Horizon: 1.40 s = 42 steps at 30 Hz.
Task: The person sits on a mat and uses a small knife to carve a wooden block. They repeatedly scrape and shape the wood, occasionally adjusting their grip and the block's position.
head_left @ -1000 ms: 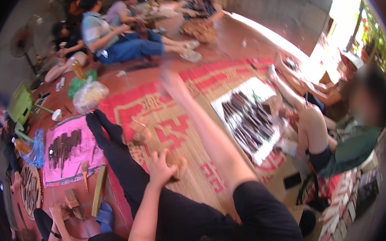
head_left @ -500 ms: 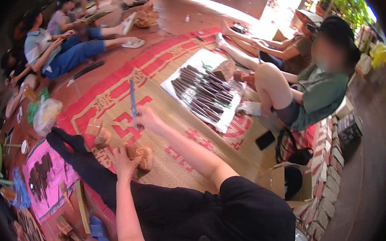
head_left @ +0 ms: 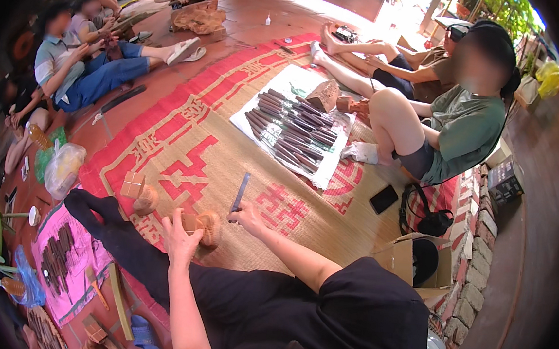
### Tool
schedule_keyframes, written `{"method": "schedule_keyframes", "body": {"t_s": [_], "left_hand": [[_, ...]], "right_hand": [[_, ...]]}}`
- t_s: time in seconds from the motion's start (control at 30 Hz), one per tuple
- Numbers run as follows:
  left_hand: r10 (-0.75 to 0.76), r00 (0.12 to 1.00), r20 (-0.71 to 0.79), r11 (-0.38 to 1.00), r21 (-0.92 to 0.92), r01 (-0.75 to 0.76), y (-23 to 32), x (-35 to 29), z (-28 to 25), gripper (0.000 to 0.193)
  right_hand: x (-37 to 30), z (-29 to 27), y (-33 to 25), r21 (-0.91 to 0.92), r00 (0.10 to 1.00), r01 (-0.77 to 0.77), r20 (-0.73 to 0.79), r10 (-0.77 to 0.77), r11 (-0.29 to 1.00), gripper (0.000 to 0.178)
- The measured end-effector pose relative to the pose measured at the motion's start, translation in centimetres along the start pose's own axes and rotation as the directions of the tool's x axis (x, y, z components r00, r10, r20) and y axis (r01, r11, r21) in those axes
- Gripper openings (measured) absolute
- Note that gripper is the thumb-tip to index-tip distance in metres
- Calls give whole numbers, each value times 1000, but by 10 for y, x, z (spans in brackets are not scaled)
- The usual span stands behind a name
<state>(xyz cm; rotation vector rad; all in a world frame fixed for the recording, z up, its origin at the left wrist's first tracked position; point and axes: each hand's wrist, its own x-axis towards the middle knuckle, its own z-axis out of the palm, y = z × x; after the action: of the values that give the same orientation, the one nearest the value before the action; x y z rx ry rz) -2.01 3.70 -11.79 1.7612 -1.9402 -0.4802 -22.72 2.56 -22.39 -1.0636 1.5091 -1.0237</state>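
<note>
My left hand [head_left: 181, 237] is closed round a brown wooden block [head_left: 190, 222], thumb on one side and fingers on the other. Against that block's right side stands a rounded, carved-looking wooden piece [head_left: 207, 228]; whether the two are joined I cannot tell. Just to the right, above the mat, my right hand [head_left: 248, 218] grips the lower end of a thin, flat, blue-grey strip [head_left: 241, 192], pointing up and away from me. Farther off, near my foot, sit another wooden block [head_left: 133, 184] and a rounded wooden piece [head_left: 146, 201].
I sit on a red and tan woven mat [head_left: 229, 147]. Dark-handled tools [head_left: 289, 132] lie in rows on a white sheet [head_left: 248, 112], beside a person in green [head_left: 469, 140]. More tools [head_left: 57, 259] lie on a pink cloth [head_left: 93, 252]. A phone [head_left: 384, 200] and an open carton [head_left: 394, 262] are at right.
My right hand has drawn back toward me and to the right with the flat strip, which now leans the other way. My left hand stays on the wooden block.
</note>
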Motion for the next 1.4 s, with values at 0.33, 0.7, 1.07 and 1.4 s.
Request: {"method": "schedule_keyframes", "body": {"t_s": [0.33,0.7,1.07,1.4], "left_hand": [[-57,998,30,998,-39,58,2,4,-1,65],[-53,998,19,998,-45,54,-8,3,1,64],[-124,992,36,990,-69,127,-17,6,2,68],[-136,991,20,989,-54,137,-14,10,7,68]], "right_hand": [[13,24,5,97,997,42,-71,-35,994,11],[-5,41,11,268,991,17,-131,19,963,14],[41,18,-1,417,997,-47,-35,68,908,12],[49,70,24,372,999,-35,-12,43,927,19]]}}
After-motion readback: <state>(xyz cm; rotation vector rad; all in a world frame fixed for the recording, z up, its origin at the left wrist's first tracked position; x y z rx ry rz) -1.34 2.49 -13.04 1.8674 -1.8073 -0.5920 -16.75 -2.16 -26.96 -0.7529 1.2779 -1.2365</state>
